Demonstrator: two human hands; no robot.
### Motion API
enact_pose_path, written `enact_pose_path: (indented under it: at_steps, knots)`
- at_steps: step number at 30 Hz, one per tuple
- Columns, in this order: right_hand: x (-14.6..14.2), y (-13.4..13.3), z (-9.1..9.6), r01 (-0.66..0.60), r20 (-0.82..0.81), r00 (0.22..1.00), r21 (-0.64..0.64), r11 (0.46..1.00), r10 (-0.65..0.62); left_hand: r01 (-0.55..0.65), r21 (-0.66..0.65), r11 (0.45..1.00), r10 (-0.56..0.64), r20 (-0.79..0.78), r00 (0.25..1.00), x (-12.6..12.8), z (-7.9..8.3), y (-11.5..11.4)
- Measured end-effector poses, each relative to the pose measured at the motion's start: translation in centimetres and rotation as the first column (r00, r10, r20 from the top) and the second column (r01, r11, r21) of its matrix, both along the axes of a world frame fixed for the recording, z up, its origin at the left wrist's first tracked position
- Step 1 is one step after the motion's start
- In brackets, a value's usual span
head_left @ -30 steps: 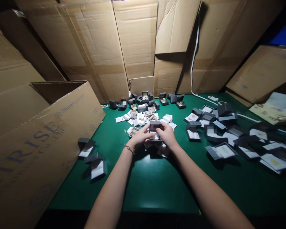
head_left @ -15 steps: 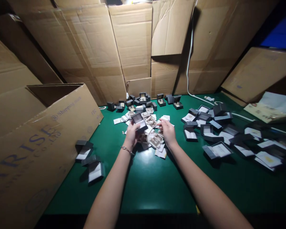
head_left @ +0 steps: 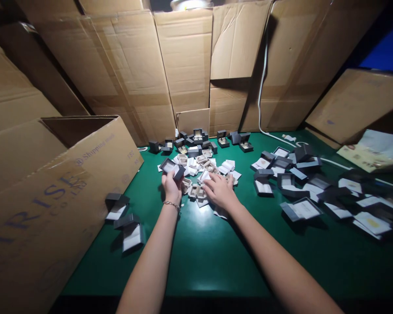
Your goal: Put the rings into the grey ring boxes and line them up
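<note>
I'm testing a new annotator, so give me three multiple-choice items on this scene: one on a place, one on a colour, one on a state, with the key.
1. Which wrist wears the bracelet?
A. Left
B. Right
C. Neither

2. What colour is the table top?
A. Blue
B. Green
C. White

3. The box in the left hand is:
A. Shut
B. Wrapped in paper
C. Open

Key:
1. A, the bracelet sits on the arm coming in from the left of the view.
2. B, green shows all around the scattered items.
3. C, the lid stands apart from the base, with the pale inside showing.
</note>
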State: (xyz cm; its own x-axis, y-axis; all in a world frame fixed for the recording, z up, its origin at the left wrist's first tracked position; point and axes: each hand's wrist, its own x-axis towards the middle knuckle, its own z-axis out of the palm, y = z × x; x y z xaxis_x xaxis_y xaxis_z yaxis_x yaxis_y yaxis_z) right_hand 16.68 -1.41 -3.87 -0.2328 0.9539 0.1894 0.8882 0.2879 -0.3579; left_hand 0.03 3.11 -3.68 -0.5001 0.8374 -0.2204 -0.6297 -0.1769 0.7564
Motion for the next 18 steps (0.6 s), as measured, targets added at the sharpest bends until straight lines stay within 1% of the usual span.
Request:
enact_pose_path:
  at_steps: [2,4,6,9,11,14,16,18]
  knots:
    - [0.14,0.15,0.1,0.112,-0.012,0.994,0.011,0.994,-0.112,0.001,-0.002,1.0,-0.001,-0.002,1.0,-0.01,-0.05,0.02]
    - [0.33,0.34,0.14,0.225,-0.02,0.974,0.013,0.974,-0.225,0.002,-0.006,1.0,-0.002,-0.004,1.0,0.0,0.01,0.01]
    - [0.48,0.47,0.12,0.282,-0.019,0.959,-0.01,0.959,-0.282,0.003,-0.011,1.0,-0.003,-0.009,1.0,0.08,0.12,-0.04]
    - [0.57,0.47,0.06,0.279,-0.002,0.96,-0.047,0.959,-0.28,-0.001,-0.021,1.0,0.0,-0.025,1.0,0.28,0.25,-0.12]
    - [0.55,0.31,0.07,0.29,0.024,0.957,-0.012,0.957,-0.29,0.001,-0.017,1.0,-0.002,-0.05,0.999,0.42,0.25,-0.15]
    - [0.51,0.02,0.19,0.293,0.052,0.953,0.085,0.952,-0.298,-0.005,0.003,1.0,0.005,-0.103,0.995,0.56,0.15,-0.13]
    - [0.5,-0.08,0.32,0.271,0.047,0.96,0.098,0.957,-0.277,-0.02,0.007,1.0,0.021,-0.132,0.991,0.62,0.11,-0.12]
    - [0.54,-0.07,0.44,0.265,0.023,0.963,0.085,0.961,-0.268,-0.04,0.002,0.999,0.039,-0.153,0.987,0.67,0.13,-0.1]
